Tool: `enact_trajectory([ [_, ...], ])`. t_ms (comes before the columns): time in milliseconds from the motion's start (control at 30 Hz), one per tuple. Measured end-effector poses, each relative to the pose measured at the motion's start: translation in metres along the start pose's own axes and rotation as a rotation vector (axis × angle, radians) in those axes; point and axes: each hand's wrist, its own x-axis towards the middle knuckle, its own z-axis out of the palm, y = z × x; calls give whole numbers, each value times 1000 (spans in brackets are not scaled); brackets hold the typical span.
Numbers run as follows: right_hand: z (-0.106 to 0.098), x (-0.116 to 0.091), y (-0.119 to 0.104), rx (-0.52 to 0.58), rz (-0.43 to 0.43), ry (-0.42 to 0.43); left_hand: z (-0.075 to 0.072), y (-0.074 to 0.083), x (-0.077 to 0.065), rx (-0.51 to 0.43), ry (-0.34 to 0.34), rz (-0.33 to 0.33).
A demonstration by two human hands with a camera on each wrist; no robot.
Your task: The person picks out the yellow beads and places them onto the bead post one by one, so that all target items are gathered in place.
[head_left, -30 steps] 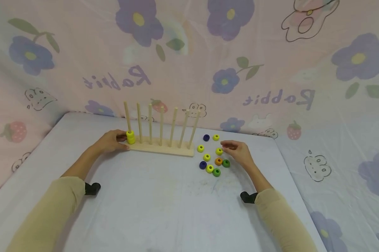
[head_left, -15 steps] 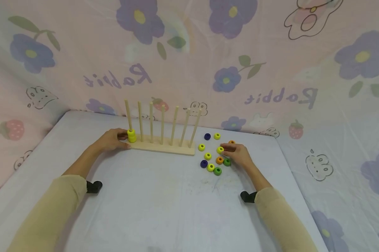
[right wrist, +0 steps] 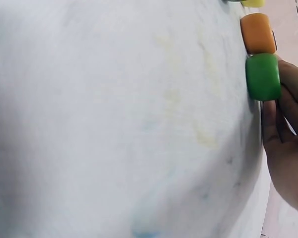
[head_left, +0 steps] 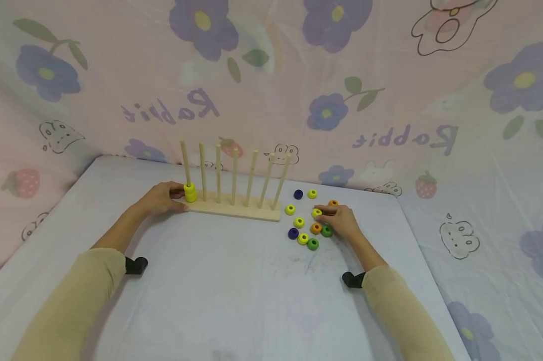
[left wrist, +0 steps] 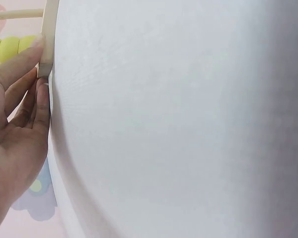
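A pale wooden peg rack [head_left: 235, 209] with several upright rods stands at the back of the table, left of centre. Yellow beads [head_left: 189, 193] are stacked on its leftmost rod. My left hand [head_left: 160, 197] grips the rack's left end; in the left wrist view its thumb lies on the base and its fingers are at the end edge. To the right of the rack, my right hand [head_left: 341, 219] pinches a yellow bead [head_left: 316, 213] among the loose ones. In the right wrist view a green bead [right wrist: 263, 77] and an orange bead [right wrist: 258, 33] hide those fingertips.
Around the right hand lie several loose beads: yellow [head_left: 298, 222], dark blue [head_left: 293, 233], green [head_left: 313, 244] and orange [head_left: 333, 203]. A patterned cloth [head_left: 262, 100] hangs behind the white table [head_left: 235, 291].
My right hand has moved slightly down and closed its fingertips on the yellow bead. An orange bead behind that hand has come into sight. The left hand keeps its hold on the rack.
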Motion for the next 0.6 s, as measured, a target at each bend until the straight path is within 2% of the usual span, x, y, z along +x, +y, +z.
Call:
enact_trajectory([
  [267, 2, 1, 0, -20, -10, 31, 1, -2, 1, 4, 1, 6],
  [500, 1, 2, -4, 18, -43, 71, 1, -1, 0, 7, 3, 1],
  [600, -1, 3, -8, 31, -31, 77, 1, -1, -1, 11, 6, 1],
])
